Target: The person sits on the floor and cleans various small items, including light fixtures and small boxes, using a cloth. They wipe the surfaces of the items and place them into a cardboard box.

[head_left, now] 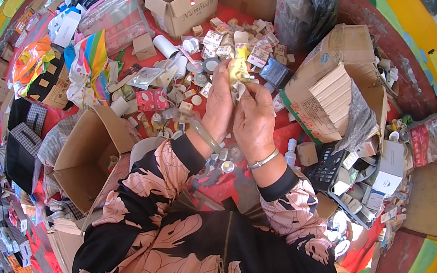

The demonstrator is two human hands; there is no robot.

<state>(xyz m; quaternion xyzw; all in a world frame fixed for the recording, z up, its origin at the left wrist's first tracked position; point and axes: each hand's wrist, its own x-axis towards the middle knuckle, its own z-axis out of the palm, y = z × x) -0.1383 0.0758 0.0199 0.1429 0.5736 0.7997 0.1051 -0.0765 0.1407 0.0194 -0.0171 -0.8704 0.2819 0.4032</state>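
Note:
Both my hands are raised in front of me over a pile of small packages. Between my fingertips is a small pale-yellow item (pixel 238 71) with a star-like top; its exact kind does not show. My left hand (pixel 220 102) closes around its left side, thumb up against it. My right hand (pixel 255 120) pinches at its lower right, where a small whitish bit shows. Just beyond lie several small printed boxes (pixel 258 56). Round silver-rimmed lids (pixel 200 79) are left of my left hand, and a dark blue box (pixel 276 73) sits right of the yellow item.
Cardboard boxes stand around me: an open one (pixel 85 159) at left, one (pixel 184 4) at the back and a large one (pixel 321 90) at right. A black crate (pixel 325 165), a white bottle (pixel 291 152) and a striped bag (pixel 93 64) lie among mixed packaging on red cloth.

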